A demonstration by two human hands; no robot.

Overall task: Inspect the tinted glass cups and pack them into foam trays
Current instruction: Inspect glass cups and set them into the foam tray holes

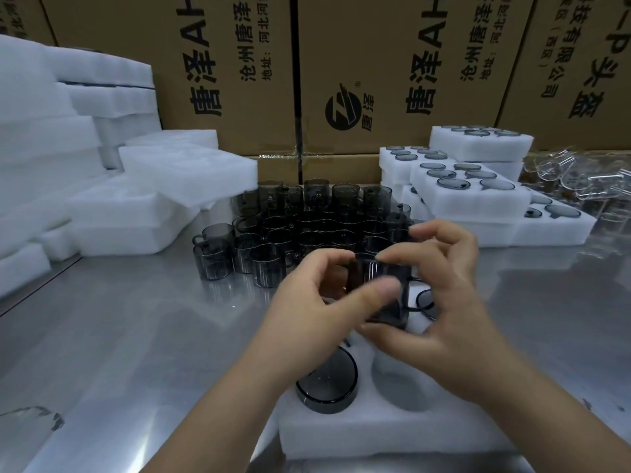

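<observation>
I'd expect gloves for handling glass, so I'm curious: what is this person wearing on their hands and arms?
Nothing: the left hand and right hand are bare, with no gloves, rings or watch showing. Both forearms are bare to the picture's edge, no sleeve in view.

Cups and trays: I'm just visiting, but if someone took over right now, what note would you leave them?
Hands: left hand and right hand both grip one cup, held above the near tray.
Done: one seated cup in the near tray; filled trays stacked at right.
Left: finish checking the cup, seat it in the open pocket, then work through the loose cups behind. Empty trays wait at left.
</observation>
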